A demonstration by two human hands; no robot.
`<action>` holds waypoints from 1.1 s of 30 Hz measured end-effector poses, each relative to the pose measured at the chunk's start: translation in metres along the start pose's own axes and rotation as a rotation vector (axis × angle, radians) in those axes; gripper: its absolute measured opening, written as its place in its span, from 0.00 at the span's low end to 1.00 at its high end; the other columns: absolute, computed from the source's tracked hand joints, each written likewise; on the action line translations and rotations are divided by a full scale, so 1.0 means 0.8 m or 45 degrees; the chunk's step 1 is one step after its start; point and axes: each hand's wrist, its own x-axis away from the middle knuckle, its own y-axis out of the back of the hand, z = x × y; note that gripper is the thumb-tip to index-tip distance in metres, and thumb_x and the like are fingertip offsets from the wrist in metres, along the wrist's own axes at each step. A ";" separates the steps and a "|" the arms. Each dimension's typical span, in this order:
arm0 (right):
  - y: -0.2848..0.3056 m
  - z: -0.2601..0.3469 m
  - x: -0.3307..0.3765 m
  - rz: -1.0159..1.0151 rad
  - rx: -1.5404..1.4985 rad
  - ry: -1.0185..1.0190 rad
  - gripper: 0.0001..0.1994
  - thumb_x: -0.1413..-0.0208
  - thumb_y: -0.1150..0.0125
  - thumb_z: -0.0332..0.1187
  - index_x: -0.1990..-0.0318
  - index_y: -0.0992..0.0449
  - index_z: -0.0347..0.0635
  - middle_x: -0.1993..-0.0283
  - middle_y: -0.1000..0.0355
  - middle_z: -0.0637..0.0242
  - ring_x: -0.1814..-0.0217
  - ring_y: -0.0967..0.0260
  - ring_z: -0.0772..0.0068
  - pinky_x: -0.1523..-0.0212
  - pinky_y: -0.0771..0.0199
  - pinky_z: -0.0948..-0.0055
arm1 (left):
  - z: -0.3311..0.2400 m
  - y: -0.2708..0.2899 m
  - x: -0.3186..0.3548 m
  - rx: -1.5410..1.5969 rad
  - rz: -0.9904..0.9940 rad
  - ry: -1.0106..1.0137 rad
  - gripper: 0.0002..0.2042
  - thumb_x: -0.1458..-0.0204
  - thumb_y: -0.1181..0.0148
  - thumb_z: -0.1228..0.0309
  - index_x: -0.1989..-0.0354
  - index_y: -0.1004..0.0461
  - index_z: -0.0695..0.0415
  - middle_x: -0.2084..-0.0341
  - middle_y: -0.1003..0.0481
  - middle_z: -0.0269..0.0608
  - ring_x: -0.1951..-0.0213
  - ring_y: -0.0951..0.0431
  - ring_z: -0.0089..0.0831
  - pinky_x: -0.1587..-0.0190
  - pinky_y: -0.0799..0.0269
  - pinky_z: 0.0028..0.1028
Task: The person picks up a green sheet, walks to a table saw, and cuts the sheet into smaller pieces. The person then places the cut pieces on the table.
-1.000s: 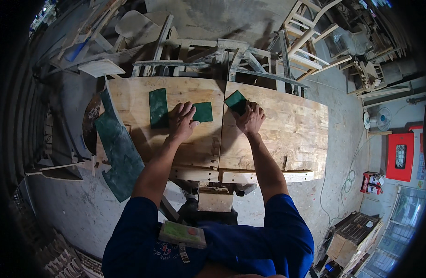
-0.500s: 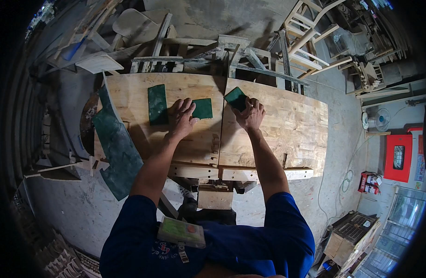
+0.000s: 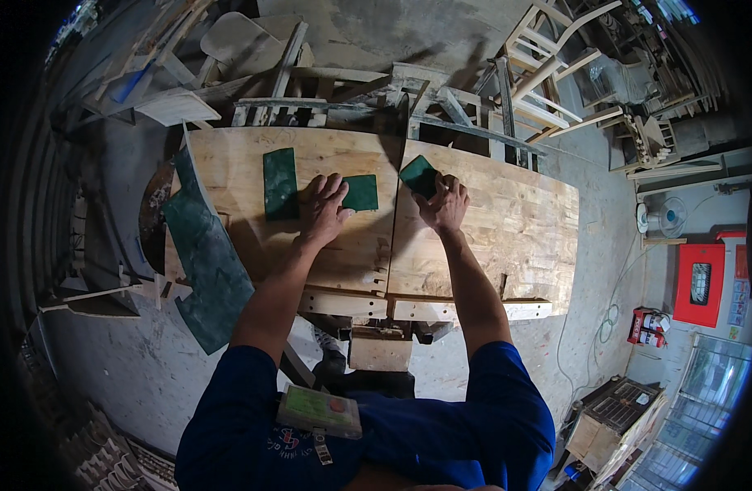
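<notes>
Two pale wooden panels (image 3: 490, 237) lie side by side on a stand in front of me. My left hand (image 3: 323, 209) rests flat with fingers spread on the left panel, between a tall green sheet (image 3: 279, 183) and a smaller green sheet (image 3: 361, 192), partly covering the smaller one. My right hand (image 3: 443, 204) presses a folded green sheet (image 3: 418, 175) against the right panel, close to the seam between the panels.
A large dark green sheet (image 3: 206, 262) hangs off the left edge of the panels. Wooden chair frames (image 3: 548, 74) and loose boards are stacked behind. A red cabinet (image 3: 699, 282) stands at the right, a crate (image 3: 613, 417) at lower right.
Both hands stay on the panels; my right hand with the green sheet has shifted only slightly near the seam. The left hand has barely moved.
</notes>
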 end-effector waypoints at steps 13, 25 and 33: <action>0.018 0.011 0.008 0.021 0.141 -0.174 0.42 0.56 0.25 0.65 0.37 0.23 0.49 0.43 0.29 0.57 0.39 0.34 0.49 0.39 0.37 0.49 | 0.002 -0.007 0.002 0.026 -0.011 -0.008 0.31 0.56 0.22 0.65 0.42 0.23 0.62 0.34 0.32 0.44 0.33 0.36 0.50 0.29 0.40 0.44; 0.050 -0.073 -0.002 0.376 0.070 0.368 0.47 0.53 0.22 0.53 0.24 0.36 0.60 0.20 0.44 0.62 0.23 0.45 0.46 0.33 0.37 0.40 | 0.005 -0.012 0.001 -0.022 0.001 -0.025 0.32 0.53 0.23 0.63 0.39 0.24 0.61 0.33 0.33 0.42 0.34 0.35 0.49 0.28 0.41 0.43; 0.009 -0.023 0.013 0.046 -0.041 0.231 0.35 0.56 0.22 0.55 0.38 0.19 0.56 0.31 0.31 0.66 0.31 0.37 0.50 0.33 0.39 0.44 | 0.003 -0.005 0.007 -0.017 0.018 0.003 0.31 0.54 0.23 0.63 0.41 0.24 0.61 0.33 0.32 0.44 0.33 0.35 0.51 0.30 0.38 0.46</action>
